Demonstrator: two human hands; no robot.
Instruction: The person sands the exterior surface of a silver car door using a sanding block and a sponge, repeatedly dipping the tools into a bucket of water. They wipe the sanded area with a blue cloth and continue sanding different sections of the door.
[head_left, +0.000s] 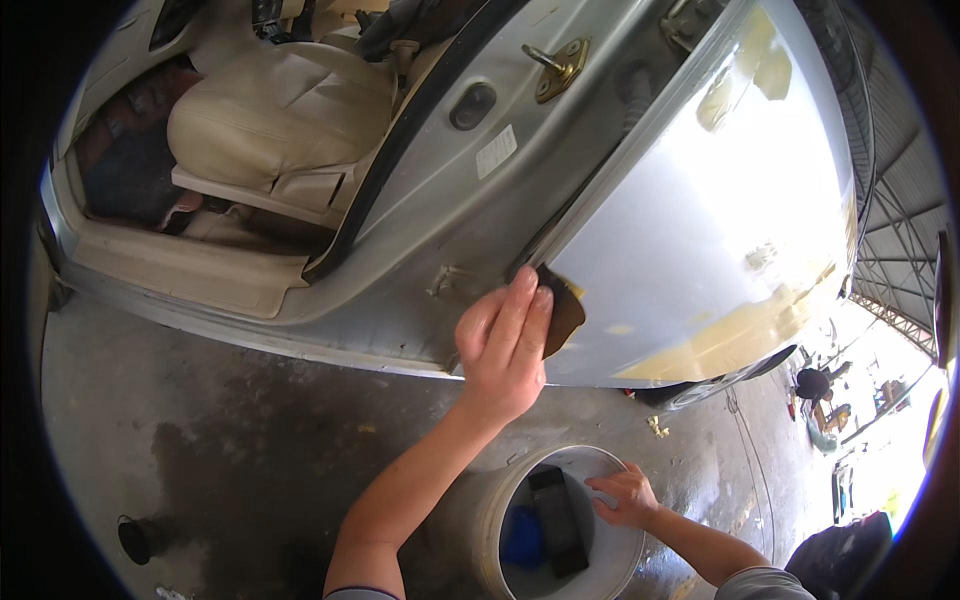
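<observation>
My left hand (510, 341) presses a dark, curled sheet of sandpaper (564, 311) against the front edge of a silver car's rear door (637, 247), which bears tan filler patches. Behind that hand is the car's silver door pillar. Below the car, my right hand (626, 495) rests at the rim of a white plastic bucket (491, 517), its fingers reaching inside over the rim. In the bucket lie a dark rectangular block (559, 521) and a blue object (525, 536).
An open doorway shows a beige car seat (277, 112). A metal striker (555, 67) juts from the pillar. A small black round object (135, 540) lies on the wet concrete floor (247, 450). A cable (757, 465) runs across the floor at right.
</observation>
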